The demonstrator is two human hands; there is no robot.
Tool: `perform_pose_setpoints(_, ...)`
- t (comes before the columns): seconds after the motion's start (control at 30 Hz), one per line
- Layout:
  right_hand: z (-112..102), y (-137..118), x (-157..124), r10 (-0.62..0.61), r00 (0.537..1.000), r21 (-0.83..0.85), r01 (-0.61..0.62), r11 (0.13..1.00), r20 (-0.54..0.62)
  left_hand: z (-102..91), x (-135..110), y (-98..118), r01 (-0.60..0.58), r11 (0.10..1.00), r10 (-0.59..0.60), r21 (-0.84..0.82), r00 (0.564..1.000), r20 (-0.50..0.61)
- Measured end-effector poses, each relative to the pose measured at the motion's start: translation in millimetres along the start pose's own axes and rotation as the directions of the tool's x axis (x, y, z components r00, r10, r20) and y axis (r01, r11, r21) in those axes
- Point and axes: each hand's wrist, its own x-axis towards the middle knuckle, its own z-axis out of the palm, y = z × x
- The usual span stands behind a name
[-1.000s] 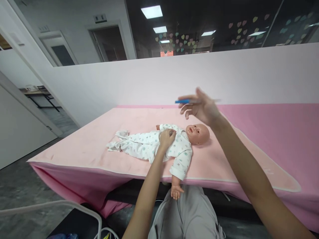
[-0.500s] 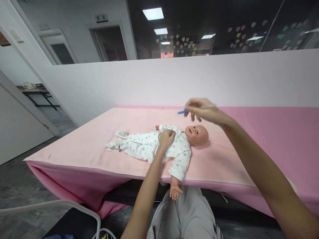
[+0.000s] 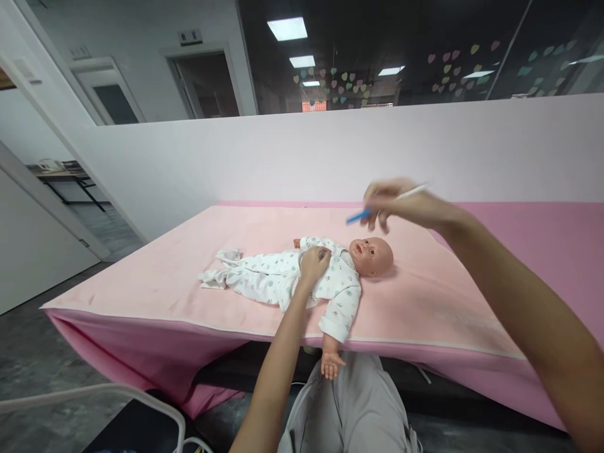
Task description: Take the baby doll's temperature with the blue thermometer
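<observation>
Baby doll (image 3: 340,269) on its back on the pink mat (image 3: 419,296), white printed outfit (image 3: 264,267) on | left hand (image 3: 315,264) on its torso, grip cannot be told | right hand (image 3: 396,200) grips blue-and-white stick (image 3: 358,216), seemingly clear of the doll, not yet put down

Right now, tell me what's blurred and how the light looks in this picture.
Head view: the right hand and the blue-and-white stick it holds look motion-blurred, while the left hand on the doll is clearer; also in the head view, bright ceiling lights show in the dark glass.
</observation>
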Motion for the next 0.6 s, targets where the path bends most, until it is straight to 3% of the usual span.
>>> perform_pose_setpoints(0.07, -4, -9, 4, -0.051, 0.985, 0.056, 0.061, 0.997, -0.167, -0.7, 0, 1, 0.013, 1.000, -0.013, 0.008, 1.000, 0.006)
perform_pose_setpoints(0.1, 1, -9, 6, -0.053, 0.981, 0.046, 0.062, 0.997, -0.184, -1.2, -1, 1, 0.017, 1.000, -0.017, 0.012, 1.000, 0.005)
perform_pose_setpoints(0.23, 42, 12, 4, -0.032, 0.997, -0.042, 0.029, 0.999, -0.068, -3.2, -1, 3, 0.002, 1.000, -0.002, -0.010, 1.000, 0.002)
perform_pose_setpoints(0.3, 53, 23, 1, -0.075, 0.997, -0.053, 0.073, 0.996, -0.027, -4.2, -1, 4, 0.007, 1.000, -0.007, -0.021, 1.000, 0.004)
perform_pose_setpoints(0.47, 54, 29, -1, -0.250, 0.968, -0.069, 0.248, 0.966, -0.016, -6.3, -3, 6, 0.040, 0.999, -0.040, 0.009, 0.999, 0.032)
perform_pose_setpoints(0.6, 55, 25, -2, -0.288, 0.958, -0.070, 0.288, 0.955, 0.011, -6.0, -4, 5, 0.019, 1.000, -0.019, 0.019, 1.000, 0.014)
